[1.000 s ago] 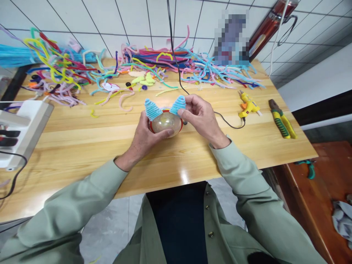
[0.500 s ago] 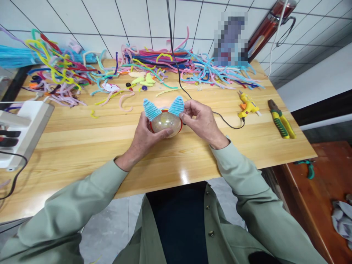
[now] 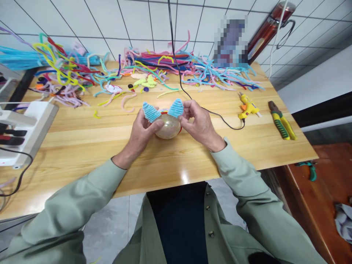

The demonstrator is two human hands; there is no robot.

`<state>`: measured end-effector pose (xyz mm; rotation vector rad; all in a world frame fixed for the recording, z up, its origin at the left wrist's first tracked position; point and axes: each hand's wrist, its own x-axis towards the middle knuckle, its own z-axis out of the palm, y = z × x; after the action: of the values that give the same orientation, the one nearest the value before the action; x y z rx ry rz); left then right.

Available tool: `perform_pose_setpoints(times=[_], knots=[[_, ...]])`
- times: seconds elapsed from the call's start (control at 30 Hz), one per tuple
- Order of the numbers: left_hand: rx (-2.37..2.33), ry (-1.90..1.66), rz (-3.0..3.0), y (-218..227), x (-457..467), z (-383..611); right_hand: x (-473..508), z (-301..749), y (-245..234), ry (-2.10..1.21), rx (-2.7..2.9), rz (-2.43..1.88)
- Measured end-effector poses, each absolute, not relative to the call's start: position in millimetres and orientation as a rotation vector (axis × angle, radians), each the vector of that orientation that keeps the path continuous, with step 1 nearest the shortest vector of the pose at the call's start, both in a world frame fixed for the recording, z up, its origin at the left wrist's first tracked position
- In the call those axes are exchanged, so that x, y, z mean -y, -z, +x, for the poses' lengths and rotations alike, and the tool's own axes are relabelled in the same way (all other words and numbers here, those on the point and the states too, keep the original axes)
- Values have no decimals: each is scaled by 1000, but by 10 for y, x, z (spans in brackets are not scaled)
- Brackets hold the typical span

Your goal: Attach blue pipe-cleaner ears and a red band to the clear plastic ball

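1. Head view, change: compared with half a second earlier, the left hand (image 3: 140,134) had closed further round the clear plastic ball with a red rim (image 3: 169,128). Its thumb had risen to just under the left light-blue coiled pipe-cleaner cone (image 3: 150,112), and less of the red rim showed.
2. Judgement: both hands appeared to be pressing the cones onto the ball rather than repositioning them, so the fixing work seemed well along.
3. Left hand: partly curled, grasping the ball from its left side, with the thumb laid across the upper front.
4. Right hand (image 3: 199,124): fingers bent, pinching the right light-blue coiled cone (image 3: 176,107) at its base and touching the ball's right side.
5. Location: the ball was held just above the pale wooden table (image 3: 82,135), near its middle. Whether it touched the surface could not be told.
6. Surroundings: a yellow glue gun (image 3: 247,107) and yellow-green pliers (image 3: 282,121) lay well apart to the right. A heap of coloured pipe cleaners (image 3: 82,77) lay along the far edge.
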<state>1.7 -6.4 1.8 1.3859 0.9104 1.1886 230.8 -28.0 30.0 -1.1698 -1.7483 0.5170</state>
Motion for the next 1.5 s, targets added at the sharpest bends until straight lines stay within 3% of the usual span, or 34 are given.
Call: perform_pose_setpoints(times=[0.23, 0.47, 0.67, 1.03, 1.5], knots=[[-938, -1133, 1493, -373, -12, -152, 298, 2245, -301, -463, 1793, -1164], [-973, -805, 1944, -937, -159, -264, 304, 2212, -300, -417, 1822, -1165], [-982, -492, 2243, -1158, -295, -142, 318, 2234, -343, -432, 1855, -1157], [-1071, -304, 2394, -1205, -334, -105, 340, 2216, -356, -411, 1896, -1190], [-1013, -604, 2196, -930, -410, -173, 382, 2193, -359, -357, 1919, -1212]])
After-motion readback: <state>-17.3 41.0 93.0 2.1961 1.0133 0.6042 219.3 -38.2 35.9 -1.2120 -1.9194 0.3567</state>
